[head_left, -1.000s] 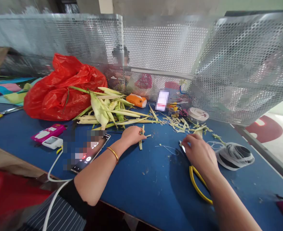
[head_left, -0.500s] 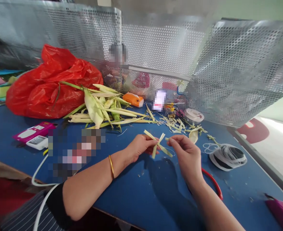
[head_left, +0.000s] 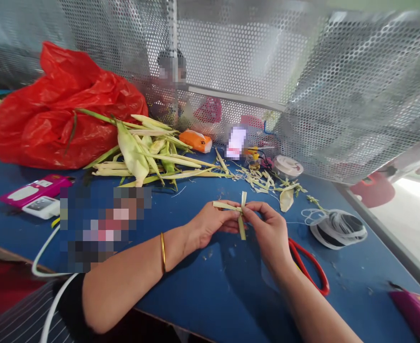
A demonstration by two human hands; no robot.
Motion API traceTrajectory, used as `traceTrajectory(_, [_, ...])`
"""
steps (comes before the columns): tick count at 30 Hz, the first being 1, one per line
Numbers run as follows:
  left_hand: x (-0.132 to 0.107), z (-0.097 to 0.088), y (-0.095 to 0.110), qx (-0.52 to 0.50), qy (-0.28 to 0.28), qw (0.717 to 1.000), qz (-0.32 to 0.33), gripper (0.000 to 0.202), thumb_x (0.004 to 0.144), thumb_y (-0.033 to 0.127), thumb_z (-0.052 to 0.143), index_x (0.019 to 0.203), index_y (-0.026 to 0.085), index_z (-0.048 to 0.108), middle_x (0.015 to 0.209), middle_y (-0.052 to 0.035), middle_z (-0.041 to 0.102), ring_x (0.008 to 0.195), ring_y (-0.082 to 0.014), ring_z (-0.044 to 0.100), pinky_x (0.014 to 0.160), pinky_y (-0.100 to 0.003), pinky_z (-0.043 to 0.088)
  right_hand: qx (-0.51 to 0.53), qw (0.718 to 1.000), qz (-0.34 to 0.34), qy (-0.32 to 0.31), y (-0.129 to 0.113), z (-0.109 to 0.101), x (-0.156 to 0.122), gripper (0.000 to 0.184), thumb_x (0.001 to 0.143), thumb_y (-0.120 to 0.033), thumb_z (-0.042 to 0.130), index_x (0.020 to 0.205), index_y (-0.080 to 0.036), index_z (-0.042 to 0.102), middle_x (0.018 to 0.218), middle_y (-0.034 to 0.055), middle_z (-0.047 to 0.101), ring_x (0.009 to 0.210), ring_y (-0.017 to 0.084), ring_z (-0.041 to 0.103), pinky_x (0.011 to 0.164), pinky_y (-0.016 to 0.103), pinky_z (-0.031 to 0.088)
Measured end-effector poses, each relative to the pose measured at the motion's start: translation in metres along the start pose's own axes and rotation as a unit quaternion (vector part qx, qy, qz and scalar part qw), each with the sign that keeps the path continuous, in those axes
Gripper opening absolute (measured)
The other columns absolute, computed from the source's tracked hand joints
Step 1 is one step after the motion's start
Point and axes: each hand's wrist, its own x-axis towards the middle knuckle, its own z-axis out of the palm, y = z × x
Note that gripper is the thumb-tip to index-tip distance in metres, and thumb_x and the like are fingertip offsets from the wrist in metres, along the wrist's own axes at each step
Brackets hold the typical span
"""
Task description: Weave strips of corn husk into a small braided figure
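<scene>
Pale green corn husk strips cross each other between my two hands, above the blue table. My left hand pinches the crossing from the left, thumb on top, with one strip end pointing left over its fingers. On the other side, my right hand is closed with thumb and fingertips at the crossing of the strips. A spool of white thread stands to the right, its loose thread running toward my right hand. Partly hidden under my right forearm are red-handled scissors.
Corn husks lie heaped beside a red plastic bag at the back left. Husk scraps, an orange tissue pack, a phone and a roll of tape line the back. A perforated metal screen rises behind.
My right hand has moved left to the crossing of the strips and touches them. The strips have turned from a slanted cross to a more upright one. The view has shifted slightly.
</scene>
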Motion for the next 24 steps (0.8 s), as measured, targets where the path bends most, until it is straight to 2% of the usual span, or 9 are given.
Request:
traceTrajectory(7, [0.0, 0.0, 0.001, -0.002, -0.003, 1.0, -0.006, 0.03, 0.068, 0.022, 0.077, 0.096, 0.013, 0.068, 0.077, -0.0079, 0.073, 0.069, -0.0171, 0.07, 0.072, -0.03, 0.056, 0.001, 1.0, 0.018, 0.002, -0.003, 0.001, -0.001, 0.021, 0.072, -0.04, 0.068, 0.074, -0.02, 0.065, 0.086, 0.0046, 0.07, 0.077, 0.021, 0.062, 0.071, 0.032, 0.048])
traceTrajectory(13, [0.0, 0.001, 0.001, 0.011, 0.0, 1.0, -0.008, 0.028, 0.072, 0.025, 0.075, 0.097, 0.012, 0.069, 0.076, -0.009, 0.073, 0.069, -0.0178, 0.071, 0.068, -0.028, 0.055, -0.002, 1.0, 0.006, -0.007, 0.001, 0.0, -0.001, 0.016, 0.073, -0.036, 0.067, 0.072, -0.02, 0.064, 0.077, 0.0021, 0.067, 0.072, 0.019, 0.06, 0.067, 0.03, 0.046])
traceTrajectory(15, [0.001, 0.0, 0.001, 0.017, 0.001, 1.0, -0.006, 0.026, 0.073, 0.025, 0.074, 0.095, 0.012, 0.069, 0.077, -0.0093, 0.074, 0.069, -0.0175, 0.071, 0.067, -0.028, 0.056, -0.032, 0.999, -0.01, -0.016, 0.001, -0.002, 0.0, 0.016, 0.077, -0.036, 0.064, 0.075, -0.02, 0.065, 0.076, 0.0024, 0.067, 0.072, 0.019, 0.06, 0.068, 0.031, 0.046])
traceTrajectory(17, [0.002, 0.0, 0.002, 0.02, 0.011, 1.0, -0.003, 0.023, 0.074, 0.025, 0.072, 0.093, 0.012, 0.069, 0.077, -0.0095, 0.074, 0.067, -0.0166, 0.07, 0.066, -0.027, 0.055, -0.09, 0.994, -0.065, -0.007, 0.0, -0.006, 0.001, 0.014, 0.081, -0.033, 0.061, 0.081, -0.021, 0.067, 0.081, 0.0036, 0.069, 0.078, 0.021, 0.062, 0.071, 0.033, 0.046])
traceTrajectory(19, [0.002, 0.0, 0.003, 0.02, 0.029, 0.999, -0.001, 0.02, 0.076, 0.024, 0.07, 0.092, 0.012, 0.069, 0.077, -0.0091, 0.074, 0.065, -0.0151, 0.069, 0.063, -0.025, 0.054, -0.172, 0.971, -0.166, 0.002, -0.003, -0.011, 0.003, 0.012, 0.085, -0.027, 0.058, 0.087, -0.022, 0.068, 0.088, 0.0046, 0.07, 0.085, 0.023, 0.062, 0.077, 0.036, 0.046])
traceTrajectory(20, [0.002, 0.0, 0.004, 0.021, 0.038, 0.999, 0.001, 0.019, 0.077, 0.023, 0.069, 0.092, 0.012, 0.069, 0.076, -0.0087, 0.073, 0.063, -0.0141, 0.068, 0.062, -0.024, 0.054, -0.215, 0.95, -0.227, -0.007, -0.006, -0.014, 0.003, 0.012, 0.086, -0.023, 0.056, 0.089, -0.022, 0.068, 0.09, 0.0047, 0.07, 0.089, 0.023, 0.062, 0.081, 0.038, 0.045])
traceTrajectory(22, [0.001, 0.001, 0.006, 0.019, 0.055, 0.998, 0.003, 0.017, 0.077, 0.022, 0.069, 0.091, 0.013, 0.068, 0.074, -0.0071, 0.072, 0.06, -0.012, 0.066, 0.059, -0.022, 0.052, -0.29, 0.894, -0.338, -0.056, -0.011, -0.019, 0.005, 0.016, 0.087, -0.016, 0.054, 0.091, -0.024, 0.068, 0.093, 0.0045, 0.069, 0.092, 0.023, 0.062, 0.089, 0.041, 0.042])
traceTrajectory(24, [0.0, 0.001, 0.007, 0.016, 0.07, 0.997, 0.005, 0.015, 0.076, 0.021, 0.069, 0.089, 0.013, 0.068, 0.071, -0.0055, 0.071, 0.058, -0.0104, 0.064, 0.057, -0.02, 0.05, -0.337, 0.842, -0.407, -0.108, -0.016, -0.022, 0.005, 0.02, 0.088, -0.012, 0.053, 0.094, -0.024, 0.067, 0.094, 0.004, 0.069, 0.092, 0.022, 0.062, 0.098, 0.044, 0.037])
